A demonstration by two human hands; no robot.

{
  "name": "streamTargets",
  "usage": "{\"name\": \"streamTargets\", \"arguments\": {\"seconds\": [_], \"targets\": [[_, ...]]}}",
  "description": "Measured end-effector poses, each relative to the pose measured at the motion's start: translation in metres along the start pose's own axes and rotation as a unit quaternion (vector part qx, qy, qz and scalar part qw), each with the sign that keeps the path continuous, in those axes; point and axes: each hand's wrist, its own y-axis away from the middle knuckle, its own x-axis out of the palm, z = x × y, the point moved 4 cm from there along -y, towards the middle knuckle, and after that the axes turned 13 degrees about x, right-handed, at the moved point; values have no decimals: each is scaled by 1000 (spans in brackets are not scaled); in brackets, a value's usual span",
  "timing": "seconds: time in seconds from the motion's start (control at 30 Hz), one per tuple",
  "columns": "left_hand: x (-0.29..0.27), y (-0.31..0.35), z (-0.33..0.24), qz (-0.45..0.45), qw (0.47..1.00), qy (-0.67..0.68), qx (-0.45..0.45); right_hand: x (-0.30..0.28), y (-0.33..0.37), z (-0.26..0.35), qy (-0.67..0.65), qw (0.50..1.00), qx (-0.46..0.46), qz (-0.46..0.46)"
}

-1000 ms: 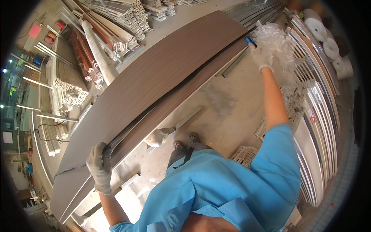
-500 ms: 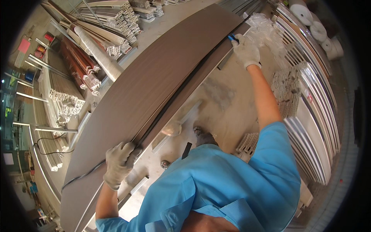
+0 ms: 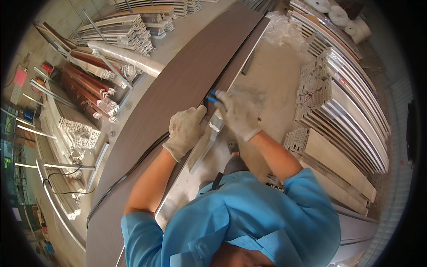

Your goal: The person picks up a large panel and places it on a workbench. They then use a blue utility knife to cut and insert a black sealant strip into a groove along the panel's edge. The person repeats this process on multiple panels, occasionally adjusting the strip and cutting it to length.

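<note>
A long brown panel (image 3: 147, 120) runs diagonally from near left to far right in front of me. Along its groove lies a thin black rubber strip (image 3: 222, 76), whose loose length trails over the panel to the near left. My gloved left hand (image 3: 184, 131) rests at the panel's right side, its fingers closed round the strip. Just right of it, my gloved right hand (image 3: 239, 116) grips a small blue-handled tool (image 3: 212, 96) close to the groove. Motion blurs this hand, and the tool's working end is hard to make out.
Stacked white profiles (image 3: 342, 107) stand on the floor to the right, with rolls of wrap (image 3: 340, 17) beyond. Crumpled clear plastic (image 3: 284, 31) lies near the panel's far end. On the left are reddish-brown profiles (image 3: 86, 91) and a wrapped roll (image 3: 126, 57).
My right hand has come back from the panel's far end with the blue-handled tool. My left hand has moved forward along the strip, so both hands are now close together.
</note>
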Motion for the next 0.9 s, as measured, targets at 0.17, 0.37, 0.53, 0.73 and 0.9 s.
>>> {"name": "streamTargets", "arguments": {"seconds": [0.17,0.37,0.53,0.73,0.9], "targets": [[-12,11,2,8,999,26,-31,-8,-6,-17,-79,995,41,51],[-79,163,-16,-17,988,-93,-124,-34,-81,-104,-12,988,154,6],[-121,285,-66,-263,913,21,-311,-27,-161,-165,19,982,187,-26],[-102,310,-85,-183,920,-116,-326,-13,-215,-173,114,977,178,-27],[-102,312,-60,-159,932,-85,-316,-11,-197,-153,123,979,159,-34]]}}
